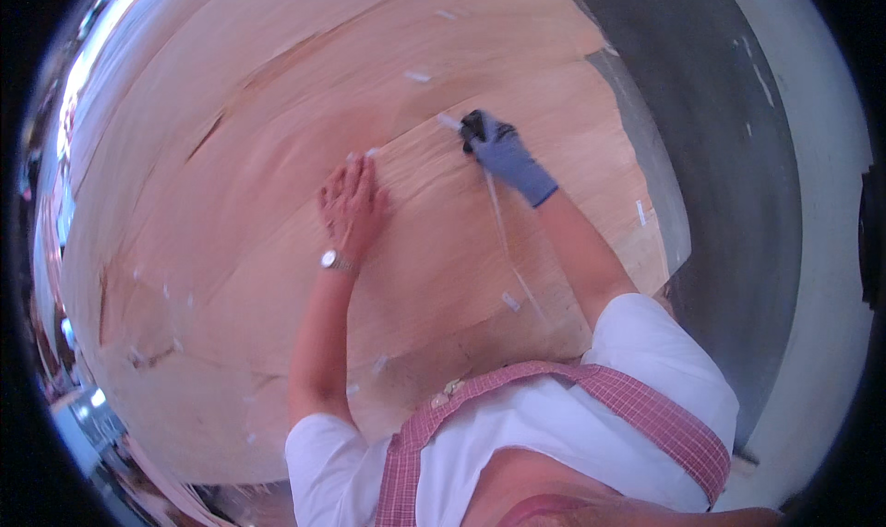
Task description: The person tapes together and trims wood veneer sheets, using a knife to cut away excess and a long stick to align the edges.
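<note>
My left hand (pixel 354 204), bare and with a watch (pixel 334 260) at its wrist, lies flat on a large thin wood sheet (pixel 277 296), its fingers stretched out. A small white piece (pixel 372 151) shows at its fingertips, beside a seam or edge line in the wood. To the right, my right hand (pixel 496 147) wears a blue-grey glove with dark fingertips. Its fingers are closed on a narrow white strip of tape (pixel 449 121), whose short end sticks out to the left. A long thin white strip (pixel 500 218) trails from below that hand toward me.
Short white pieces, such as one farther off (pixel 418 77) and one nearer me (pixel 511 301), lie scattered on the wood. Dark cracks or splits (pixel 206 137) mark its left part. Beyond the sheet's uneven right edge lies a dark grey surface (pixel 738 213).
</note>
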`<state>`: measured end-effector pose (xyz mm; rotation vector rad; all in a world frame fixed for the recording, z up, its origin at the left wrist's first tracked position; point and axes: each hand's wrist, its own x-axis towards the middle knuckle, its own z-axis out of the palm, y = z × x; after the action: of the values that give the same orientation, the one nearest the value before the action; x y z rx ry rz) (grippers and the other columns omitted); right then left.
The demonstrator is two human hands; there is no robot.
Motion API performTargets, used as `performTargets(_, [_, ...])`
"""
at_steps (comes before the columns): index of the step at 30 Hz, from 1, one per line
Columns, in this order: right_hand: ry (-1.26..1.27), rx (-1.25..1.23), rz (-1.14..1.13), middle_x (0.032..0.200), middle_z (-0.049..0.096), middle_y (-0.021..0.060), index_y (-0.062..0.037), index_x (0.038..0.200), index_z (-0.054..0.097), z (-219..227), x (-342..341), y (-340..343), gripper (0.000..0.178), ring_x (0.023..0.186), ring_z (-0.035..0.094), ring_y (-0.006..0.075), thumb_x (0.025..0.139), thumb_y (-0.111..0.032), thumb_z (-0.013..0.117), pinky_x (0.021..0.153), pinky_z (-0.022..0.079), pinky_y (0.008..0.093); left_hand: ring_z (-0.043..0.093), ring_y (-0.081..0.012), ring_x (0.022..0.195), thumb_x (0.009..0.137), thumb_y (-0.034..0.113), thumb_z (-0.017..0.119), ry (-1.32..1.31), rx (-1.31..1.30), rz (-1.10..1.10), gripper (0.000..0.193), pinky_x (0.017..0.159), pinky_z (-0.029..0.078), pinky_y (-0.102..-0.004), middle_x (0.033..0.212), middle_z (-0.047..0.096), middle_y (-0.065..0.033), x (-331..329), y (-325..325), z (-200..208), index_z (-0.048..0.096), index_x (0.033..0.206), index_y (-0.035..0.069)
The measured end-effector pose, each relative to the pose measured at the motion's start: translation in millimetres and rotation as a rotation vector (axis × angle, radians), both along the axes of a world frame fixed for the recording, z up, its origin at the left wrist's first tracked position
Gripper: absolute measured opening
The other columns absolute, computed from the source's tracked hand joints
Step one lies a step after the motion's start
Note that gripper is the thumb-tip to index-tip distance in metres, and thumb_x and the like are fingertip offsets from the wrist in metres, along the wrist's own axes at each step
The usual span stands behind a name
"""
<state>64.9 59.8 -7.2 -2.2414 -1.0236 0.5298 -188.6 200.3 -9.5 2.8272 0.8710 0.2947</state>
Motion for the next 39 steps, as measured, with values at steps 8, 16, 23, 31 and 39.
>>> performTargets(8, [0.664,0.304,-0.351,0.083,0.071,0.0069,-0.0044,0.103,0.065,-18.0,144.5,-44.0,0.024,0.063,0.062,0.0104,0.092,-0.026,0.066,0.054,0.045,0.0224,0.046,-0.0257,0.123,0.088,0.027,0.060,-0.244,0.123,-0.364,0.060,0.104,0.032,-0.0472,0.145,0.046,-0.0042,188.9,-31.7,6.5,0.043,0.143,0.012])
performTargets(16, [-0.476,-0.187,-0.181,0.085,0.067,0.0185,-0.0041,0.100,0.059,-25.7,165.6,-43.8,0.030,0.072,0.067,0.0314,0.093,-0.033,0.061,0.066,0.052,0.0419,0.050,-0.0252,0.114,0.084,0.027,0.059,-0.147,0.070,-0.478,0.045,0.094,0.035,-0.0426,0.139,0.052,-0.0052,278.6,-55.6,-12.5,0.059,0.126,0.009])
performTargets(23, [0.071,-0.004,-0.316,0.082,0.070,0.0194,-0.0008,0.091,0.067,-27.0,285.6,-65.2,0.043,0.077,0.069,0.0313,0.088,-0.043,0.059,0.072,0.053,0.0432,0.051,-0.0243,0.114,0.087,0.027,0.057,-0.326,0.285,-0.464,0.051,0.096,0.034,-0.0433,0.136,0.054,-0.0047,358.5,-79.3,-2.3,0.053,0.134,0.009])
performTargets(31, [-0.011,0.051,-0.307,0.085,0.068,0.0131,0.0030,0.101,0.064,7.6,235.8,-100.3,0.034,0.076,0.065,0.0215,0.090,-0.030,0.063,0.069,0.052,0.0374,0.053,-0.0253,0.117,0.083,0.033,0.061,-0.219,0.003,-0.464,0.047,0.094,0.041,-0.0493,0.126,0.059,-0.0089,386.8,-100.7,-18.8,0.059,0.123,0.010])
performTargets(39, [0.119,0.206,-0.256,0.089,0.067,0.0024,-0.0078,0.129,0.055,191.6,78.0,-124.9,0.037,0.055,0.047,0.0033,0.097,-0.025,0.057,0.044,0.033,0.0192,0.043,-0.0298,0.129,0.086,0.035,0.060,-0.131,-0.234,-0.484,0.049,0.104,0.033,-0.0494,0.137,0.050,-0.0115,344.8,-76.0,0.4,0.055,0.129,0.013])
